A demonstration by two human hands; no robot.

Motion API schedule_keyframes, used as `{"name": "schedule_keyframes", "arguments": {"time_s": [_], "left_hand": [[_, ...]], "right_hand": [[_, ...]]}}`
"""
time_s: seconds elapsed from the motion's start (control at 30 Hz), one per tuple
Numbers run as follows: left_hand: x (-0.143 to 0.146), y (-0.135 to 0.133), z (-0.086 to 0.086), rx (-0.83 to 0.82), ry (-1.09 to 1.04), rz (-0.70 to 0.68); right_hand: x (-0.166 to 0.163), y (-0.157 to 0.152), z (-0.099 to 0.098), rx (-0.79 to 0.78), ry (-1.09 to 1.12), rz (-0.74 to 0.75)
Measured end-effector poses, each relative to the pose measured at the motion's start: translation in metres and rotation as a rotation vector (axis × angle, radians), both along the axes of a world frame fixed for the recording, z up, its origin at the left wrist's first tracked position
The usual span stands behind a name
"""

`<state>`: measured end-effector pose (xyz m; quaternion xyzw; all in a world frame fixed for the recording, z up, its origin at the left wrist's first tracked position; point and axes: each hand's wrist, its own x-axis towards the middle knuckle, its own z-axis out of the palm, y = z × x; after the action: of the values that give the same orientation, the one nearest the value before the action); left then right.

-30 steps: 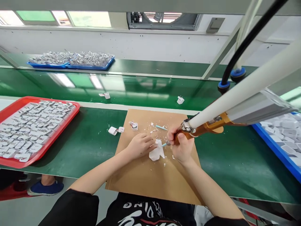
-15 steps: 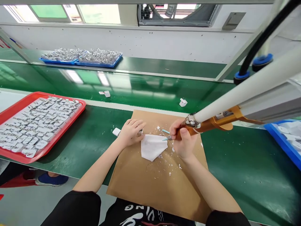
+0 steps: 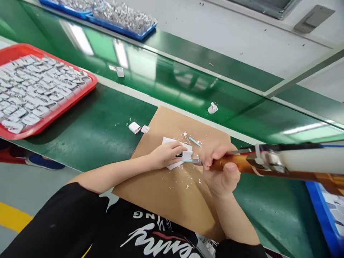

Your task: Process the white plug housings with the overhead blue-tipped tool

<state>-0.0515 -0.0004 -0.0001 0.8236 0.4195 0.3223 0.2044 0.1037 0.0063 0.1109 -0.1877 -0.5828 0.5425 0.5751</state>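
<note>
My left hand [image 3: 166,154] lies over a white cloth [image 3: 167,140], its fingers closed on a small white charger housing [image 3: 179,154] with a dark opening. Most of the housing is hidden by the fingers. In my right hand [image 3: 219,168] is an orange hose-fed air tool [image 3: 236,162], gripped around its barrel. Its thin light-blue tip [image 3: 187,160] reaches left to just beside the housing; whether they touch I cannot tell. A loose light-blue stick [image 3: 195,142] and white shavings [image 3: 187,186] lie on the brown cardboard [image 3: 161,193].
A red tray [image 3: 91,86] of white parts stands left. Beside the cardboard lies an opened white housing [image 3: 134,127]. Further white housings [image 3: 120,72] [image 3: 212,108] rest on the green bench behind. Blue trays [image 3: 142,36] of metal pieces sit on the shelf; another blue tray [image 3: 319,215] is right.
My view has tilted and shifted. My left hand has moved right onto the cloth with a housing, and the tool has swung lower, its tip now by that housing.
</note>
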Motion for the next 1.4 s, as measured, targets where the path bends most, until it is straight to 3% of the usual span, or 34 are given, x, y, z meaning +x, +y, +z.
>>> {"name": "schedule_keyframes", "arguments": {"time_s": [0.1,0.33,0.5,0.83,1.23,1.4], "left_hand": [[-0.001,0.002,-0.005,0.015,0.016,-0.07],[-0.003,0.001,-0.007,0.113,-0.051,0.023],[0.001,-0.005,-0.001,0.175,-0.083,-0.031],[-0.001,-0.009,0.009,0.115,-0.112,-0.145],[-0.002,-0.007,0.009,0.443,-0.214,-0.08],[-0.002,-0.006,0.007,0.468,-0.164,-0.086]], "right_hand": [[-0.002,-0.006,0.002,0.011,-0.012,0.032],[-0.003,-0.012,0.002,0.019,-0.041,-0.049],[-0.005,-0.012,0.003,0.032,-0.067,-0.071],[-0.002,-0.007,0.003,0.016,-0.069,-0.13],[-0.001,-0.004,0.007,0.056,-0.035,-0.016],[-0.001,-0.002,0.008,0.061,-0.037,0.014]]}}
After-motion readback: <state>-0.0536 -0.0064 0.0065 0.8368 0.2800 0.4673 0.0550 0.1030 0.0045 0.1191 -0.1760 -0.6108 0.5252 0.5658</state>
